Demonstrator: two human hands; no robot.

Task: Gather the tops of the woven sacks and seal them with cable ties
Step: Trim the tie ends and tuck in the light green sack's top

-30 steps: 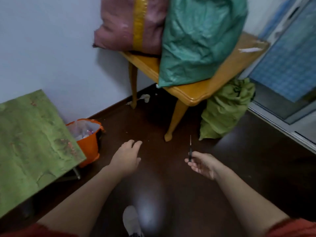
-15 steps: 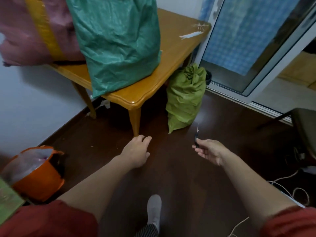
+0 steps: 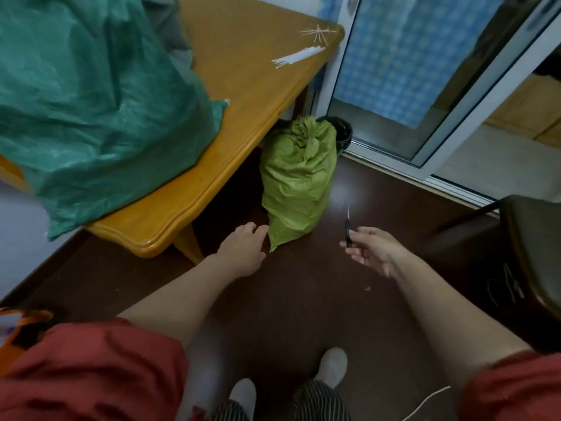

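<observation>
At centre of the frame, on the dark floor beside a leg of the table: green sack, woven, upright, top gathered into a twisted bunch. Looks closed; no tie discernible on the neck. At upper left, on the table: teal sack, woven, bulky, mouth out of view. At upper centre, near the far edge of the table: loose bundle of white cable ties, well apart from both hands.

Hands apart. Left hand, just below centre, fingers loosely curled, holding nothing, just beside the lower corner of the green sack; contact cannot be told. Right hand, right of centre, pinching a small dark tool between thumb and fingers, thin pale tip pointing up. Kind of tool too small to tell.

Step in hand, as judged: between sacks, with the green sack apparently done and the teal sack apparently next.

Next move calls for:
- parking the small dark tool or keeping it clear;
- fetching one of the cable ties from upper centre;
- finding the mouth of the teal sack and bunching it tight with one hand;
- looping and locking with the other hand.

Demands a firm gather; otherwise risk of the neck slipping open before locking.
</observation>
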